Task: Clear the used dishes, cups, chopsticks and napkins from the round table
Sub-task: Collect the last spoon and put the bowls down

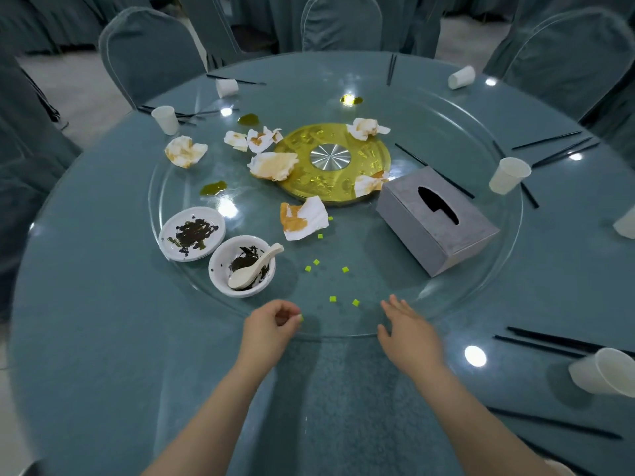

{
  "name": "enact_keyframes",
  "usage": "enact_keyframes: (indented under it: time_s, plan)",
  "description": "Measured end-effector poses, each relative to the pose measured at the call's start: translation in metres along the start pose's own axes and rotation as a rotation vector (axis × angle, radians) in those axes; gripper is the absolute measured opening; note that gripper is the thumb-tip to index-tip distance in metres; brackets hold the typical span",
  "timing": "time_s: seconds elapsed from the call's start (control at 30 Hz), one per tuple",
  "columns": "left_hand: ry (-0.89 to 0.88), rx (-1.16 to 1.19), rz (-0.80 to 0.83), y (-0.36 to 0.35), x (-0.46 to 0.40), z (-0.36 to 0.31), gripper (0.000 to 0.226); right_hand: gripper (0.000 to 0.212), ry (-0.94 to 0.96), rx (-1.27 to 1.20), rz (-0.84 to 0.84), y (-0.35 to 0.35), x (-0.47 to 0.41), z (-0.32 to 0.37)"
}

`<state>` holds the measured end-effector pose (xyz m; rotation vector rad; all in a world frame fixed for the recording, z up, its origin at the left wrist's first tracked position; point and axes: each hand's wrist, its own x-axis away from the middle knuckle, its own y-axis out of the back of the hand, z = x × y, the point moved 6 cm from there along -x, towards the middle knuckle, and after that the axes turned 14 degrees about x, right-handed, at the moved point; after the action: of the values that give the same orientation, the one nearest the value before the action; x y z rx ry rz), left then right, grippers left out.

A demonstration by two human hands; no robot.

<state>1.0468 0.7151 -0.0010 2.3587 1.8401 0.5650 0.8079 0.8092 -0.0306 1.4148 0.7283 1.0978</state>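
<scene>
While left hand (271, 321) is pinching a green cube (300, 317), open right hand (409, 326) is hovering; gathering remaining cubes before dishes seems advisable.

No readable text, label, brand or number shows anywhere on the table or its things.
</scene>
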Motion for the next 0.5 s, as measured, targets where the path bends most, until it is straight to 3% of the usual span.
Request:
enact_keyframes:
  time_s: [0.13, 0.27, 0.5]
  plan:
    - [-0.033, 0.094, 0.001, -0.013, -0.017, -0.024, 0.022, 0.055, 0.066, -0.002, 0.025, -0.006, 0.006, 0.014]
    - [0.016, 0.117, 0.053, -0.018, -0.019, -0.025, 0.034, 0.054, 0.121, -0.062, 0.046, -0.008, 0.011, 0.023]
    - [0.072, 0.099, -0.059, 0.012, 0.023, 0.011, 0.012, 0.046, 0.192, -0.132, 0.065, -0.006, 0.022, 0.038]
